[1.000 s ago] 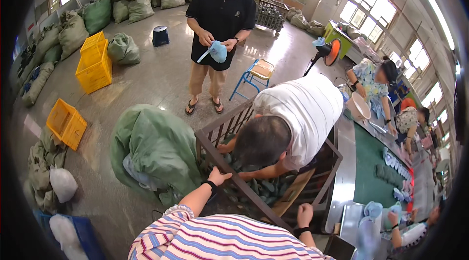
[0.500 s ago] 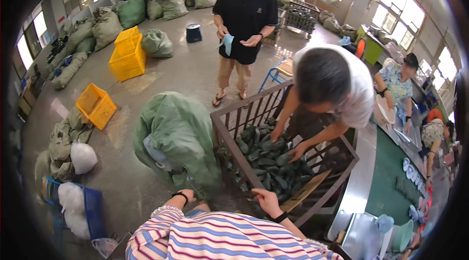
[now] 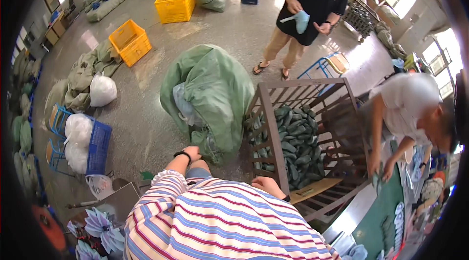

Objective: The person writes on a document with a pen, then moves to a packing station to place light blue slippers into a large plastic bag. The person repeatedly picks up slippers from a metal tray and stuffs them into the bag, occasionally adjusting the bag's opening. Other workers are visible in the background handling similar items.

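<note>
My left hand [image 3: 192,153], with a black band at the wrist, is low beside the lower edge of a large green sack [image 3: 215,84]. Its fingers are bent and partly hidden, so I cannot tell whether it touches the sack. Close to the near side of a brown barred cart [image 3: 274,135] is my right hand [image 3: 267,185], fingers loosely apart and nothing visible in them. Inside the cart lies a heap of dark green, elongated pieces [image 3: 298,138]. A flat wooden board [image 3: 316,190] rests at its near end.
A person in black [image 3: 312,6] stands beyond the cart holding a light blue piece. Another in white [image 3: 403,108] leans over the green worktable [image 3: 383,211] on the right. Yellow crates [image 3: 131,42], white bags [image 3: 103,90] and a blue crate [image 3: 99,147] stand on the left.
My view has swung right and downward. The person in white has lifted both hands from the cart's heap to the worktable. My right hand has come off the cart's corner toward my body.
</note>
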Motion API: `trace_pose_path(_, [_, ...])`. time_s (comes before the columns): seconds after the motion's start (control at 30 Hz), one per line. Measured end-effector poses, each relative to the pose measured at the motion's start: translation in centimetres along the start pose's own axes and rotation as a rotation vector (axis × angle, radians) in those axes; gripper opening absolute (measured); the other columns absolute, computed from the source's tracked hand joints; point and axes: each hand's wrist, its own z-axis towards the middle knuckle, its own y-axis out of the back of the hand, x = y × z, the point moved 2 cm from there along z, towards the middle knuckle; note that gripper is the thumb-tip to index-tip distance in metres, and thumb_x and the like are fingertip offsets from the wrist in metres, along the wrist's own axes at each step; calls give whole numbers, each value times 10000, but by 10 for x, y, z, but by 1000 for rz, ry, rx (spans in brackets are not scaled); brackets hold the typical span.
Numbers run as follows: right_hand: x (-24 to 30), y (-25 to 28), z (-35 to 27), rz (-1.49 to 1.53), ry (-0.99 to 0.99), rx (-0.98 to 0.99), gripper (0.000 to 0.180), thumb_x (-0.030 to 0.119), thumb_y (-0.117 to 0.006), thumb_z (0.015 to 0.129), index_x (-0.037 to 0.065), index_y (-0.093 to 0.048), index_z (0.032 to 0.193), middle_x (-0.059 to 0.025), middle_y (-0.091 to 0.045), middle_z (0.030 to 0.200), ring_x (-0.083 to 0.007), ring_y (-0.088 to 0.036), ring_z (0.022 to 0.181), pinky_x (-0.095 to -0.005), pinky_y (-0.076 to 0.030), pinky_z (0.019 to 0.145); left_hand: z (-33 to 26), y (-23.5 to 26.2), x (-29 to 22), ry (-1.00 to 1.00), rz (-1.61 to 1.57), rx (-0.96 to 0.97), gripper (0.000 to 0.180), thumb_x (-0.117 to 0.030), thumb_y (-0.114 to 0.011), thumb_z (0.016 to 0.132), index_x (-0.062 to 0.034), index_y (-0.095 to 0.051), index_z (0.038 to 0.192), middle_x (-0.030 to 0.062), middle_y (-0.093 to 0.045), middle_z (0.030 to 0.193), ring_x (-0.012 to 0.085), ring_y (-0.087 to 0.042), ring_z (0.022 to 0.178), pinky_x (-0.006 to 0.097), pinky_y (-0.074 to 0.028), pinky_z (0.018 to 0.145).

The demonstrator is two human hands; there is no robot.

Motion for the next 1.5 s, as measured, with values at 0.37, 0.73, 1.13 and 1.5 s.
trace_pose_path(0.37, [77,-17,144,234,-149,-12,456,136,-591,772,56,-457,1201,-152,-614,1002,-253,-623,850,-327,-489,735,165,125,100,291,-400,-138,703,-406,-704,632,13,-454,1138,211,-478,1177,342,-441,1112,402,-375,936])
trace_pose_path(0.73, [126,-39,277,10,-43,115,460,176,-578,770,50,-446,1192,-196,-500,1117,-340,-534,974,-372,-459,782,324,156,-5,57,-1138,-211,549,-254,-670,651,51,-451,1052,239,-512,1081,336,-500,988,380,-405,854])
trace_pose_path(1.13, [-43,81,494,-52,-341,-527,534,134,-565,752,-99,-342,1178,-287,-398,1189,-416,-411,1091,-442,-354,911,283,148,45,126,-780,-407,440,-175,-596,663,9,-538,1058,219,-546,1053,366,-517,984,424,-433,826])
trace_pose_path(1.5, [-11,-30,427,120,-337,124,500,144,-598,735,-15,-451,1186,-204,-539,1112,-272,-585,914,-338,-446,801,327,32,153,662,-986,-505,718,-355,-757,607,5,-438,1139,211,-529,1116,359,-529,999,418,-433,834])
